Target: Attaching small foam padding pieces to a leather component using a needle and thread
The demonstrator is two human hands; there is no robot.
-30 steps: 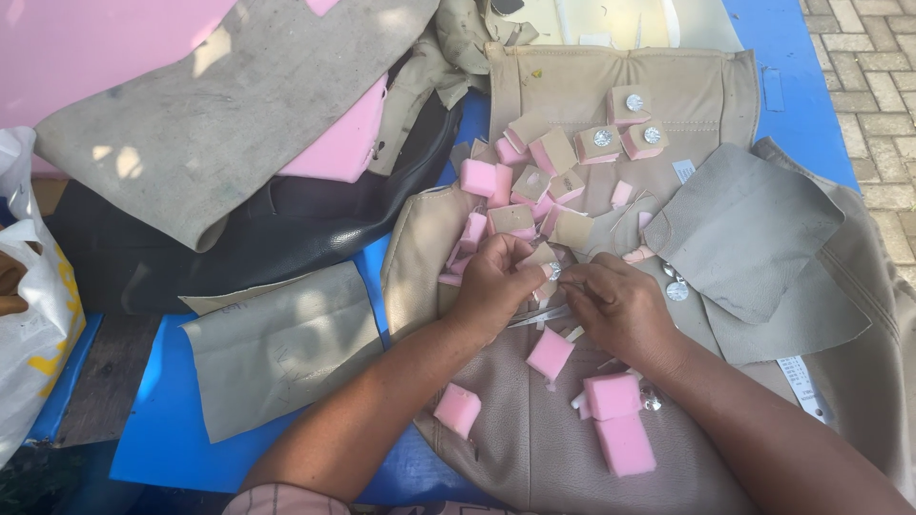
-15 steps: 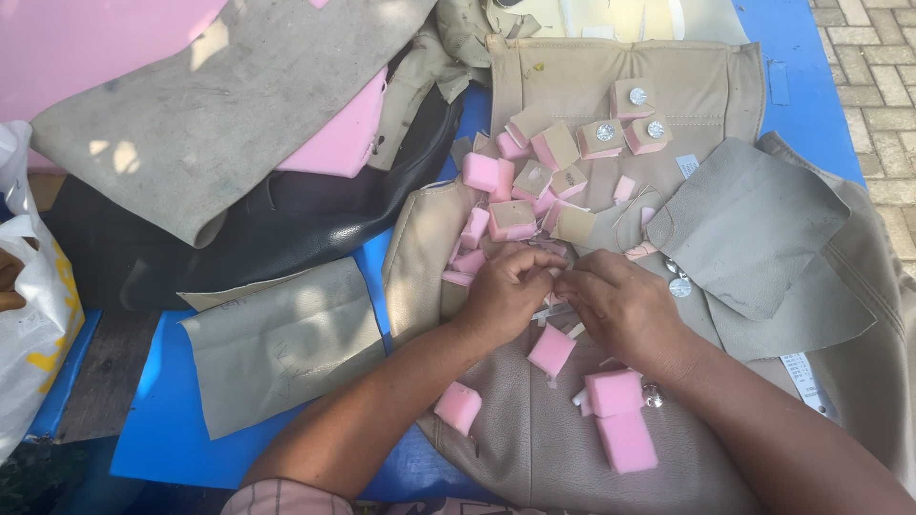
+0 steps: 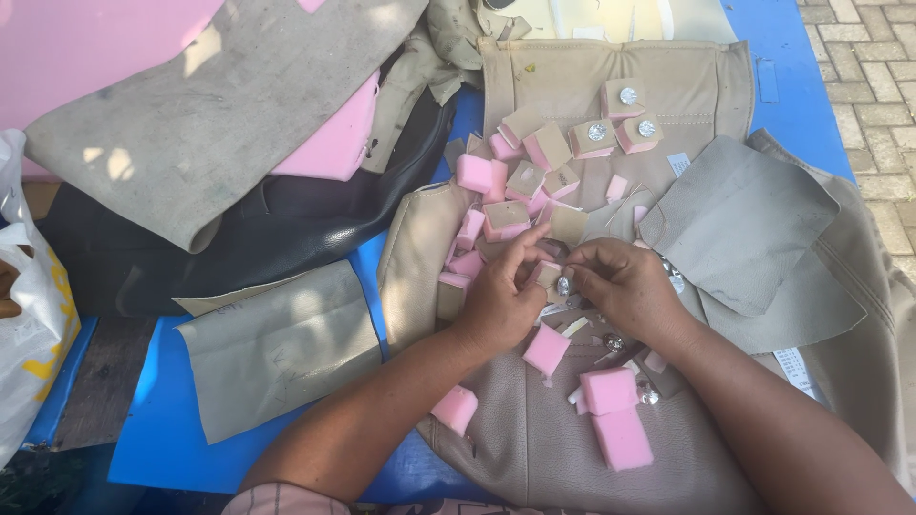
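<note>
Foam piece pinched between left hand and right hand.

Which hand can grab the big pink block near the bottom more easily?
Probably the right hand: the pink block lies just below its wrist, while the left hand sits farther off.

Single view only: head-worn camera, looking steeply down and slightly forward over the desk. Close range; both forearms enter from the bottom edge of frame, the left hand and right hand meeting near centre. The desk's far edge runs out of frame at top; paved ground shows past its right edge. No second view, so no overlap.
</note>
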